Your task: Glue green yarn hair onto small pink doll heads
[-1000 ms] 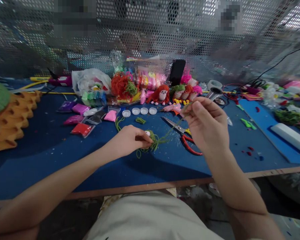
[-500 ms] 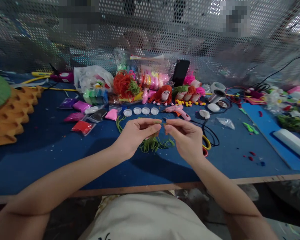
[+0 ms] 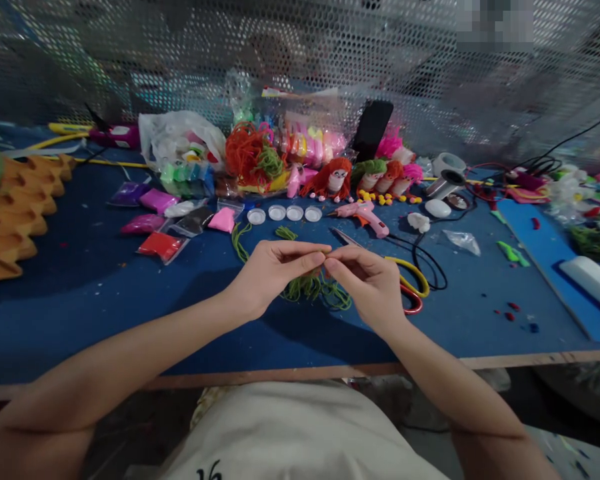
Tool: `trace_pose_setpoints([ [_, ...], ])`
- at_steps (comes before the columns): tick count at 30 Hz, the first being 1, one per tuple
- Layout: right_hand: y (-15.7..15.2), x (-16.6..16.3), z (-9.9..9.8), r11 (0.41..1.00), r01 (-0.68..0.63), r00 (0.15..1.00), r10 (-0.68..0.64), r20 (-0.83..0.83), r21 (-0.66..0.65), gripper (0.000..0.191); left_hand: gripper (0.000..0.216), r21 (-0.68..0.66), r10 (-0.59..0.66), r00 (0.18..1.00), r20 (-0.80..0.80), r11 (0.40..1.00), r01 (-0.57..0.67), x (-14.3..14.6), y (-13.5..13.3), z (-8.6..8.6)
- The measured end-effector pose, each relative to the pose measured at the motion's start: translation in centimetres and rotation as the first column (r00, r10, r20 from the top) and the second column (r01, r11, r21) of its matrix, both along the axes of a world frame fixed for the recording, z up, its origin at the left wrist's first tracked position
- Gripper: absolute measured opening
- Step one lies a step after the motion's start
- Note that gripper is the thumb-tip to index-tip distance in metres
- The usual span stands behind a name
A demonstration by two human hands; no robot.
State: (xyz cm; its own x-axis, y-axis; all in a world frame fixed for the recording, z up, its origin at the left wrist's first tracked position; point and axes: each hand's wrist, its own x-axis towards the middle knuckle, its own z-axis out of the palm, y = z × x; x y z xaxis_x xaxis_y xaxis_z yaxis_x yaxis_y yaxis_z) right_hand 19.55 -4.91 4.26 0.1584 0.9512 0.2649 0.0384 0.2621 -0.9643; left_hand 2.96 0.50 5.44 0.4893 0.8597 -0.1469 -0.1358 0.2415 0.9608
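My left hand (image 3: 273, 270) and my right hand (image 3: 367, 280) meet fingertip to fingertip above the blue table (image 3: 80, 307), both pinching a strand of green yarn. A bundle of green yarn (image 3: 315, 290) hangs below and between the fingers, partly hidden by them. Scissors with red and yellow handles (image 3: 405, 283) lie just right of my right hand. A pink glue gun (image 3: 363, 215) rests beyond them.
Several small dolls with yarn hair (image 3: 360, 177) stand at the back, beside orange yarn (image 3: 247, 157) and a black phone (image 3: 373, 130). Three white caps (image 3: 285, 213), coloured clay packets (image 3: 165, 223), an orange foam piece (image 3: 10, 213) at left, a lighter blue mat (image 3: 550, 250) at right.
A second ago my right hand was raised, pulling a yarn strand away from the bundle. It has come down and both hands now pinch together at the centre. The view shifted slightly.
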Motion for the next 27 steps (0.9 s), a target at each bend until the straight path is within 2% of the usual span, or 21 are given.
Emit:
trace_pose_setpoints([
  [8,0.2,0.3,-1.1,0.998,-0.053,0.998,0.052,-0.044,-0.016,0.007,0.033,-0.018,0.035,0.999,-0.032,0.999,-0.035,0.0,0.1,-0.4],
  [13,0.1,0.6,-0.6,0.991,0.004,0.989,-0.023,0.144,0.133,0.014,0.031,-0.045,0.023,1.000,0.019,0.999,-0.023,0.0,0.2,-0.4],
  [16,0.1,0.8,-0.3,0.985,0.018,0.964,-0.064,0.260,0.174,0.013,0.029,-0.051,0.007,1.000,0.022,0.999,-0.006,0.0,0.2,-0.4],
  [20,0.4,1.1,-0.5,0.980,-0.024,0.961,-0.032,0.274,0.198,0.011,0.024,-0.106,-0.024,1.000,0.018,0.994,0.026,0.1,0.5,-0.4],
  [24,0.9,1.4,-0.6,0.993,0.004,0.981,-0.026,0.194,0.116,0.011,0.020,-0.072,-0.109,0.993,-0.036,0.992,0.106,-0.1,0.8,-0.2],
  [27,1.2,1.9,-0.4,0.994,-0.101,0.976,0.089,0.201,0.049,0.017,0.023,-0.061,-0.190,0.975,-0.116,0.981,0.184,-0.4,1.3,0.2],
])
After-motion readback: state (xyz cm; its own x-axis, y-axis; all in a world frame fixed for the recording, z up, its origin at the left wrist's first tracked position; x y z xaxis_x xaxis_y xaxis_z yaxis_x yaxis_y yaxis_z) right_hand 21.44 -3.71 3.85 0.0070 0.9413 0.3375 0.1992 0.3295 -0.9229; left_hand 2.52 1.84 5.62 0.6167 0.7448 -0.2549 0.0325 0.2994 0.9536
